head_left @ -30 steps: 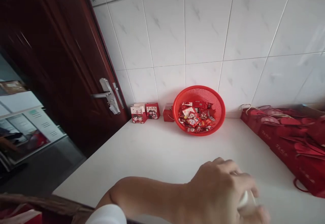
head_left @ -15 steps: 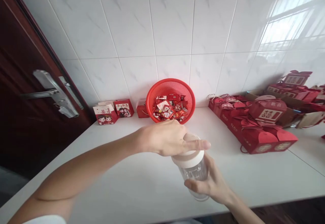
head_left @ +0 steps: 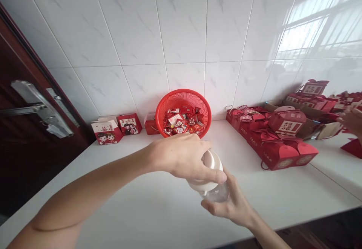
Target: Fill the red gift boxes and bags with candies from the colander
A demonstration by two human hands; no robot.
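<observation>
My right hand [head_left: 234,203] is wrapped round the clear body of a plastic bottle [head_left: 214,195], thumb in front and fingers behind. From above, my left hand [head_left: 182,156] grips the bottle's cream-white lid [head_left: 203,185], with the thumb lying across it. The lid sits on the bottle, and both are held tilted above the white table. Where my left fingers curl round the far side of the lid, they are partly hidden. Just beyond my hands, a red plastic basket [head_left: 183,93] of wrapped sweets [head_left: 181,122] leans against the wall.
Small red gift boxes [head_left: 107,132] stand against the wall on the left. To the right is a long group of red boxes [head_left: 271,147] with cord handles. Another person's hand [head_left: 350,121] shows at the far right edge. A dark door [head_left: 31,158] borders the table [head_left: 135,211].
My left hand has turned on the lid, its thumb now lower. The bottle tips so more of its top shows. My view has shifted right, bringing another person's hand in.
</observation>
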